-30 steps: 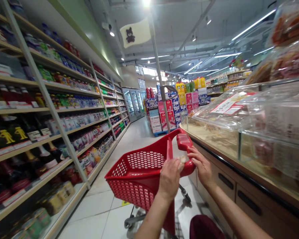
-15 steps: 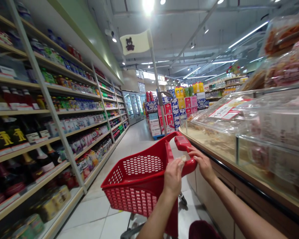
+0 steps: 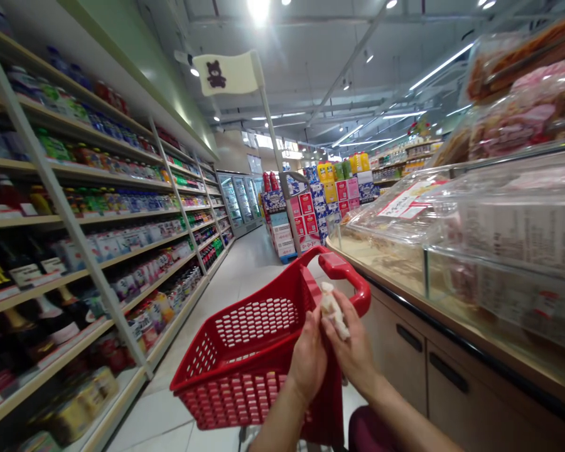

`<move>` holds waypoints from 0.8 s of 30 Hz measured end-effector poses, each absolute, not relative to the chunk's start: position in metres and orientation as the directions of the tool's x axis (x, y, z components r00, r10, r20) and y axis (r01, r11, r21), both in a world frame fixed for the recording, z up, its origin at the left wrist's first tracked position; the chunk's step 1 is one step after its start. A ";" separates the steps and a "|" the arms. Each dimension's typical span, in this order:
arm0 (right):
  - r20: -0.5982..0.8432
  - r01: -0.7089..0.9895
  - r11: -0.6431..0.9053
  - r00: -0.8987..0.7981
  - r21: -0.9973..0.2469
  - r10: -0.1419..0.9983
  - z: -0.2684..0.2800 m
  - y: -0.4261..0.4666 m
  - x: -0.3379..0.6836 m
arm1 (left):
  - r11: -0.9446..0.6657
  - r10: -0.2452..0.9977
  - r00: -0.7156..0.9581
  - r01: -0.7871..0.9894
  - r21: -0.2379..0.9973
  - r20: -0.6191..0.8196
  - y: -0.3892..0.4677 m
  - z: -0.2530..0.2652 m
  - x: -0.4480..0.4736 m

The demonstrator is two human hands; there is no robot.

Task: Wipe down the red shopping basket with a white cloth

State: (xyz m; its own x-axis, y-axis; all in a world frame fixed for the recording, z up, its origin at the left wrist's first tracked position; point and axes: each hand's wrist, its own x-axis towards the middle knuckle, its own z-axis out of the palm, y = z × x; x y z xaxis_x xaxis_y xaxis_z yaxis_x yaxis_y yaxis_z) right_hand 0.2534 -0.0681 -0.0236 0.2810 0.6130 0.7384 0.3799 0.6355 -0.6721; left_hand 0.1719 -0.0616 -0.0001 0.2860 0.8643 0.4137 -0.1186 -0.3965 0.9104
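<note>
My right hand [image 3: 356, 342] is closed around a small, crumpled whitish piece [image 3: 333, 311]; whether it is tissue, a wrapper or food I cannot tell. Close against it on the left is my left hand [image 3: 307, 355], its fingers curled together and their tips partly hidden. Both hands are over the back end of a red plastic shopping cart [image 3: 235, 358], with latticed sides. Just beyond my right fingers is the cart's red handle [image 3: 358, 282], which neither hand visibly grips. A pole on the cart carries a cream flag [image 3: 228, 74] with a dark bear on it.
Tall shelves [image 3: 87, 270] of bottles and cans line the left side. On the right runs a counter with clear plastic food boxes [image 3: 400, 207] and a dark edge. Stacked drink cartons [image 3: 306, 216] stand ahead, with glass-door fridges [image 3: 240, 198] behind and pale floor tiles [image 3: 245, 276] between.
My right hand has left the cart handle and come to my left hand. The whitish piece, earlier at my left fingers, is now in my right hand. The view has shifted slightly right.
</note>
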 end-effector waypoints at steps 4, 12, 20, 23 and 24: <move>0.829 0.506 0.661 0.268 -0.554 0.490 0.007 -0.048 0.320 | -0.541 0.812 0.108 0.507 0.671 0.573 -0.040 -0.033 0.123; 0.872 0.807 0.576 -0.184 -0.129 0.454 -0.028 -0.035 0.315 | -0.399 0.720 0.138 0.884 0.243 0.680 -0.017 -0.099 0.093; 0.848 0.852 0.504 -0.157 -0.143 0.506 -0.010 -0.031 0.328 | -0.388 0.747 0.150 0.889 0.242 0.647 -0.016 -0.090 0.093; 0.876 0.866 0.445 -0.016 -0.229 0.481 -0.010 -0.031 0.344 | -0.370 0.748 0.122 0.893 0.258 0.652 -0.017 -0.092 0.098; 0.883 0.855 0.472 -0.037 -0.214 0.467 -0.016 -0.033 0.337 | -0.366 0.752 0.116 0.892 0.264 0.649 -0.017 -0.092 0.100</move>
State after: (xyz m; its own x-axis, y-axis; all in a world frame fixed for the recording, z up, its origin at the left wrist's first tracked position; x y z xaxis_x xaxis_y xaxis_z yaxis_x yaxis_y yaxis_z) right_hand 0.3370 -0.0331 -0.0160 -0.0367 0.4670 0.8835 0.8550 0.4723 -0.2142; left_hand 0.0996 -0.0170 -0.0922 0.1162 0.7517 0.6492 0.8922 -0.3662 0.2643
